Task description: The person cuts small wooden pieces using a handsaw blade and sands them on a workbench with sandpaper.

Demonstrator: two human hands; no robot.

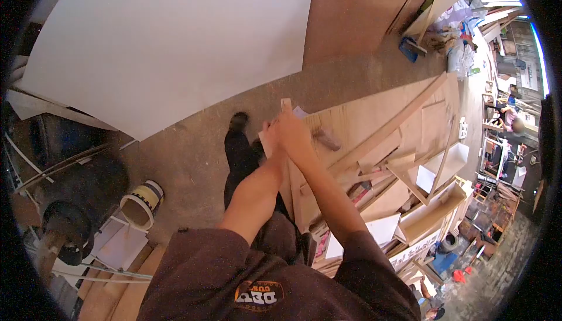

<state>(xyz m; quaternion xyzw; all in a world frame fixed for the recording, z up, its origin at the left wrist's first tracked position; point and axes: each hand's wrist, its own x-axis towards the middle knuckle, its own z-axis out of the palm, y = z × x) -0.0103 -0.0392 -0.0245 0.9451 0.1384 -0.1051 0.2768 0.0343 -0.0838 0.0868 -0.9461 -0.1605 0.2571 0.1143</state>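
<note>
Both of my hands are close together near the middle of the view, at the left edge of a large wooden board. My left hand and my right hand overlap, with fingers bent around a narrow light wooden strip. One end of the strip sticks out beyond the fingers; the hands hide much of the rest. A brown block-like object lies on the board just right of the hands, slightly blurred.
A big white sheet fills the upper left. A bucket stands on the floor at left. Wood offcuts and an open wooden box are at right. A blue dustpan is at upper right. People are farther off at right.
</note>
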